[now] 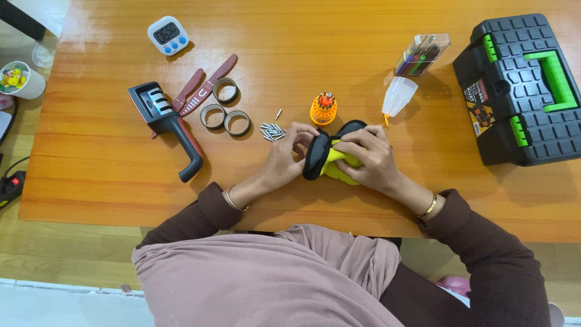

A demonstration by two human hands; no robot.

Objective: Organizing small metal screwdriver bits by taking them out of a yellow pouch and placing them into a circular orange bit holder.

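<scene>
Both of my hands are closed on a black and yellow tool point(325, 159) that rests on the wooden table point(109, 163). My left hand point(285, 158) grips its black left side, fingers curled over the top. Its yellow right part is wrapped by my right hand point(370, 158). Just beyond my hands stands an orange screwdriver bit holder point(323, 109) with bits upright in it. A small pile of loose metal bits point(273, 130) lies near my left fingertips.
A black knife sharpener with handle point(168, 124), red-handled pliers point(206, 85) and three metal rings point(225, 106) lie at left. A white digital timer point(167, 34) sits at the back. A clear cup point(399, 95), a clear box of pens point(422, 54) and a black-green toolbox point(520, 85) stand at right.
</scene>
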